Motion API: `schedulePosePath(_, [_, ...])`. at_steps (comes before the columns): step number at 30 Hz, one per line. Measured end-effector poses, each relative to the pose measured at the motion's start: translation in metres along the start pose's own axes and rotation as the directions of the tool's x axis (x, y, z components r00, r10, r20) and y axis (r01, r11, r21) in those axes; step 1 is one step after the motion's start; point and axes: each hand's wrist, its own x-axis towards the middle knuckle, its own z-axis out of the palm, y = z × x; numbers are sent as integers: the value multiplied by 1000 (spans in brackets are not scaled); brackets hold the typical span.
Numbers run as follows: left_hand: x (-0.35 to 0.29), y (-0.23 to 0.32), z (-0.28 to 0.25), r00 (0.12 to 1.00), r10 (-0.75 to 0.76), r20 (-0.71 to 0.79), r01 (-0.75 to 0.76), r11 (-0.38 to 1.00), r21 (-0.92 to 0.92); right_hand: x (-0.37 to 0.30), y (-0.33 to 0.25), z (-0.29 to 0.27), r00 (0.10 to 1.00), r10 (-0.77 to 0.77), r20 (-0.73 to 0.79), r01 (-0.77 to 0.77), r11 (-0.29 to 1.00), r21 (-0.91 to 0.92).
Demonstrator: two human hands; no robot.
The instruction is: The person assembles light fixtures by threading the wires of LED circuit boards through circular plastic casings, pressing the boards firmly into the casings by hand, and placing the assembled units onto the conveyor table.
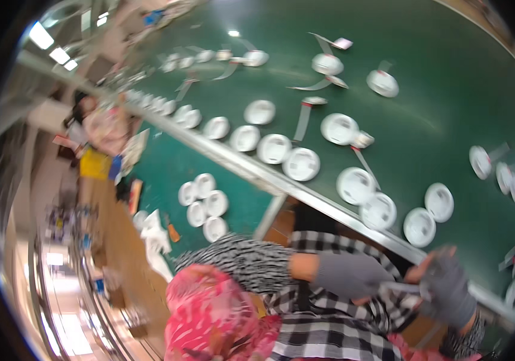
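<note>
My left hand [353,275], in a grey fingerless glove, reaches right from a black-and-white patterned sleeve, its fingers bent around a small whitish part [403,289]. On the part's other side is my right hand [448,289], gloved the same way, with its fingers closed around that end. Motion blur hides what kind of part this is. Both hands are over my black-and-white checked garment [329,328], just short of the metal edge of a green belt. Closest to them on the belt are white round discs [419,227], some overlapping.
Rows of similar discs, several with pale strips, lie along the green conveyor belt [438,120]. A metal rail [257,174] separates it from a green side table [167,156] with more discs [204,201] and an orange-handled tool [173,231]. Far left are another person [106,127] and a yellow bin [95,163].
</note>
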Motion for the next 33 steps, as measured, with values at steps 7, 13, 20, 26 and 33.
schedulePosePath(7, [7, -12, 0, 994, -99, 42, 103, 770, -630, -35, 38, 77, 834, 530, 154, -214, 53, 975])
schedulePosePath(13, [14, -27, 26, 970, 98, 222, 153, 463, -873, -17, 32, 116, 913, 392, 110, 134, -546, 827])
schedulePosePath(20, [27, -29, 6, 979, 126, 163, 33, 687, -726, -25, 18, 93, 780, 546, 304, 58, -548, 835])
schedulePosePath(26, [42, -13, -4, 987, -132, 92, 161, 814, -558, -41, 35, 78, 802, 483, 352, -312, -163, 936])
schedulePosePath(33, [49, -11, 0, 972, 78, -221, 21, 911, 411, -48, 28, 67, 631, 695, 343, -384, -104, 917])
